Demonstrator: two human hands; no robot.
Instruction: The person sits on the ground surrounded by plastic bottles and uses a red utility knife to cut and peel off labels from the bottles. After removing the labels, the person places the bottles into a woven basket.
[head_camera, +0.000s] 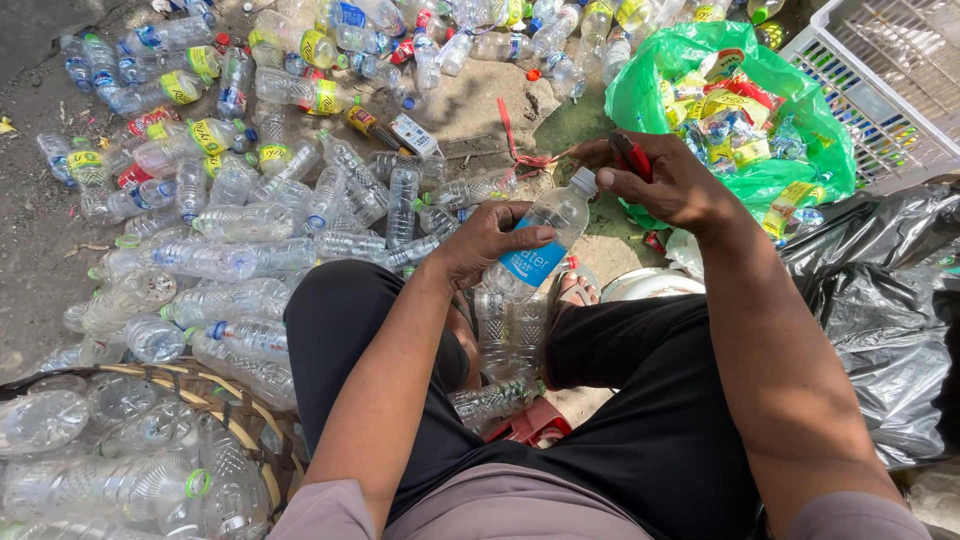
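Head view — seated person working an empty clear plastic water bottle (540, 245) over the lap, bottle heap all round.

Left hand (487, 243) wraps the bottle's mid-body over its blue label, fingers curled and closed on it; bottle tilted, neck up toward the right hand (665, 180). Right hand clenched round a red-handled cutter (632, 155), thumb pressed at the white cap (583, 180). Judged: bottle light, thin-walled, dents under squeeze, smooth and a bit slippery; the label band gives the surest grip. Ground beyond the bottle is bare dirt, strewn with loose bottles (240, 215). Green bag (650, 85) of peeled labels beyond the bottle, to its right; woven basket (255, 420) lower left. Little elbow room.
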